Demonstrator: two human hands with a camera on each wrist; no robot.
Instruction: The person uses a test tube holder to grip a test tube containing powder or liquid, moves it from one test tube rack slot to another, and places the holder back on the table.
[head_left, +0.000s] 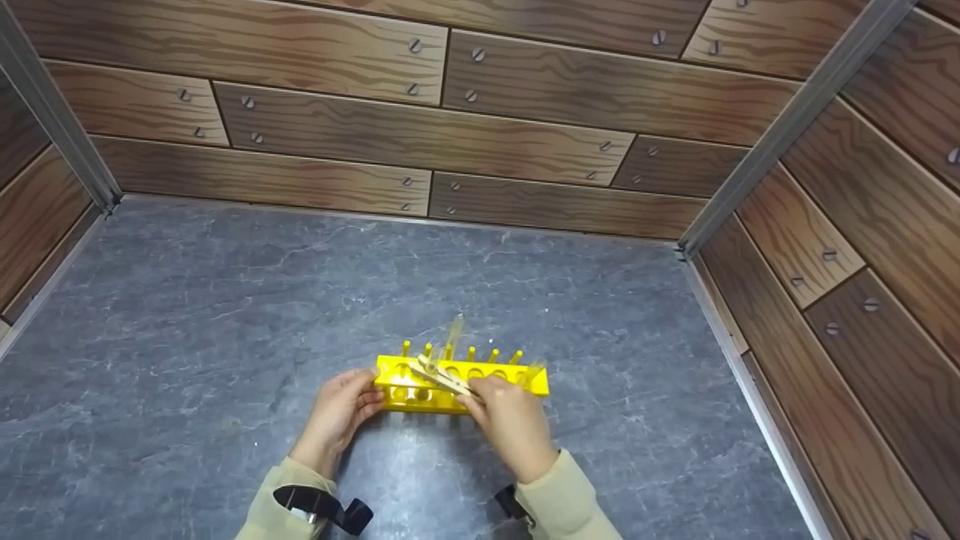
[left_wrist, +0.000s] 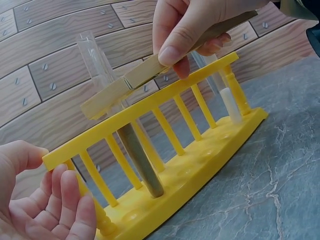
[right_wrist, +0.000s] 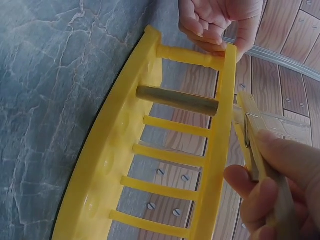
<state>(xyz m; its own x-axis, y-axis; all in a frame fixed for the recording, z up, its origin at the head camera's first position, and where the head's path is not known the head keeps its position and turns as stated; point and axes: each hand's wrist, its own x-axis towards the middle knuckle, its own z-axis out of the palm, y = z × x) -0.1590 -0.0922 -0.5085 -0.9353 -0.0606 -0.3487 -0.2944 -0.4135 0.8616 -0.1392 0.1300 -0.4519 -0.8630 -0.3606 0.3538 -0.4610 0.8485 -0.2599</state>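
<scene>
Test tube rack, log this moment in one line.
left grip: holds yellow test tube rack; right grip: holds wooden test tube clamp; clamp: at upper part of brown-filled test tube; clamped: unclear

no text, label, brand, number or sign can be read in any of the three views.
</scene>
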